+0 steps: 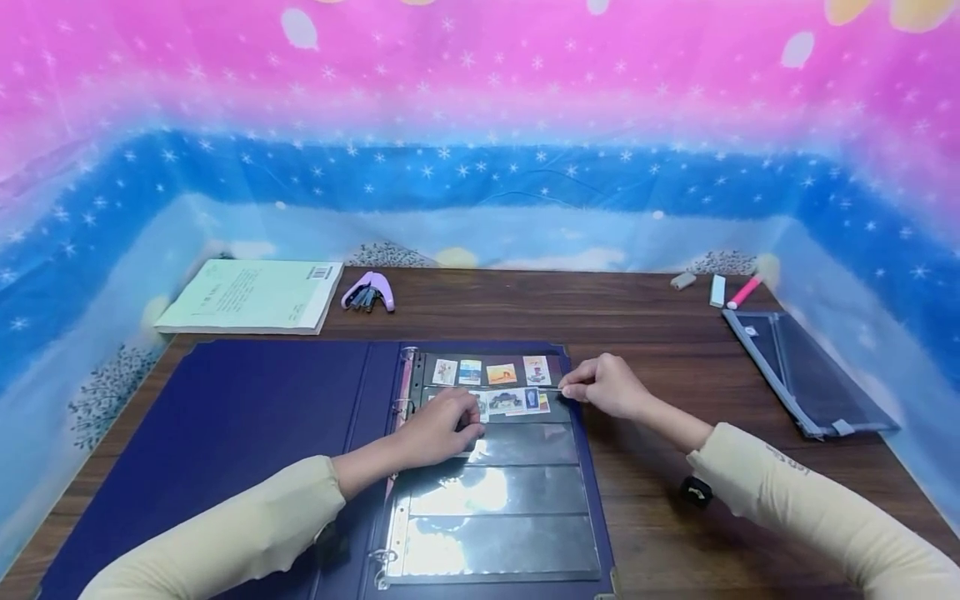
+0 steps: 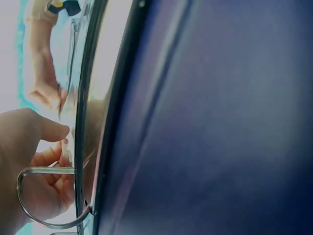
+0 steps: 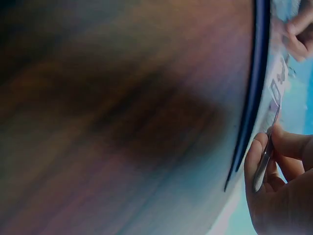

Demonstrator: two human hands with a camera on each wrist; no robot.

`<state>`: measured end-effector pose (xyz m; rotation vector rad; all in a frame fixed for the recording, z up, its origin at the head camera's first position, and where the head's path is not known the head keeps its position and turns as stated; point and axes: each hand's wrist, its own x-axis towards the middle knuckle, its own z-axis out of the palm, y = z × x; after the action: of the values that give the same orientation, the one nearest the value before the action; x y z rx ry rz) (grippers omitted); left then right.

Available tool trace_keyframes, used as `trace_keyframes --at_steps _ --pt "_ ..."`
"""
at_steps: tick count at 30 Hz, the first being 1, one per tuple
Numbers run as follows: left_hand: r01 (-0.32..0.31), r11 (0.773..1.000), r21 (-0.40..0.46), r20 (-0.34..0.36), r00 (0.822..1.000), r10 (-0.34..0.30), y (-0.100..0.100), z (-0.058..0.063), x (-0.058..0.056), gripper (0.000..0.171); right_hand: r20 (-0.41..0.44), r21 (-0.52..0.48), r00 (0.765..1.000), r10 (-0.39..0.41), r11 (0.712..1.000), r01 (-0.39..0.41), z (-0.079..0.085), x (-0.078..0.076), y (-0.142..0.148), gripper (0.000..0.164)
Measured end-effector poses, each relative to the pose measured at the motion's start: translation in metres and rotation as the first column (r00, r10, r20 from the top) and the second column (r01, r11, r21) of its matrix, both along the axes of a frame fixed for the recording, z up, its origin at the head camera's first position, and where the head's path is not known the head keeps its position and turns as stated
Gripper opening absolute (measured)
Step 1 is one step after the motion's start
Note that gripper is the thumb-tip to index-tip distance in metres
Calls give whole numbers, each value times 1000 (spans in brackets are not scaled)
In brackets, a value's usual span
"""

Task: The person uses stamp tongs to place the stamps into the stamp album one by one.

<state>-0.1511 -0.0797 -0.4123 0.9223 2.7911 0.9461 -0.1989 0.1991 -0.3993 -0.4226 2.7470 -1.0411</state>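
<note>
A navy ring binder (image 1: 277, 417) lies spread on the table, with a black stock page (image 1: 510, 533) of clear strip pockets on its rings. Several stamps (image 1: 501, 373) stand in the top strip. More stamps (image 1: 506, 402) sit in the second strip, partly overlapping and partly behind my left hand (image 1: 438, 429). That hand rests on the page with fingers bent downward; its thumb and fingers stay apart in the left wrist view. At the page's right edge my right hand (image 1: 607, 385) pinches metal tweezers (image 3: 264, 164), their tips pointing in over the second strip's stamps.
A pale green book (image 1: 251, 296) and a purple hole punch or stapler-like tool (image 1: 368, 292) lie at the back left. At the back right are an eraser (image 1: 717, 291), a small grey piece (image 1: 683, 281), a pink marker (image 1: 745, 292) and a dark mesh zip pouch (image 1: 817, 367).
</note>
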Motion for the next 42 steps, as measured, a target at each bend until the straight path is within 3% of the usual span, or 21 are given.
trace_keyframes --at_steps 5,12,19,22,26,29,32,38,42 --pt "15 999 46 13 1000 -16 0 -2 -1 15 -34 77 996 82 994 -79 -2 10 2 8" --pt "-6 998 65 38 999 4 0 -2 0 15 -25 112 986 165 981 -161 0 18 5 7" --pt "-19 997 71 56 998 15 -1 -2 0 15 -15 118 963 267 957 -264 5 16 5 6" --pt "-23 997 67 59 998 19 -1 -2 0 15 -4 116 936 352 930 -350 7 8 5 6" --pt "-29 997 65 56 998 25 -2 -2 0 15 12 122 874 487 866 -484 11 -6 2 5" --pt "-24 997 70 49 999 21 -2 -2 0 15 32 125 836 547 828 -547 14 -14 -1 5" --pt "-15 997 76 44 999 12 -1 -2 0 14 54 117 816 575 808 -577 13 -17 -1 7" --pt "-11 997 74 40 999 8 -2 -1 1 13 50 68 803 594 800 -596 9 -18 3 8" --pt "-7 997 75 23 1000 6 -3 -1 2 13 -14 70 825 565 823 -563 5 -19 9 11"
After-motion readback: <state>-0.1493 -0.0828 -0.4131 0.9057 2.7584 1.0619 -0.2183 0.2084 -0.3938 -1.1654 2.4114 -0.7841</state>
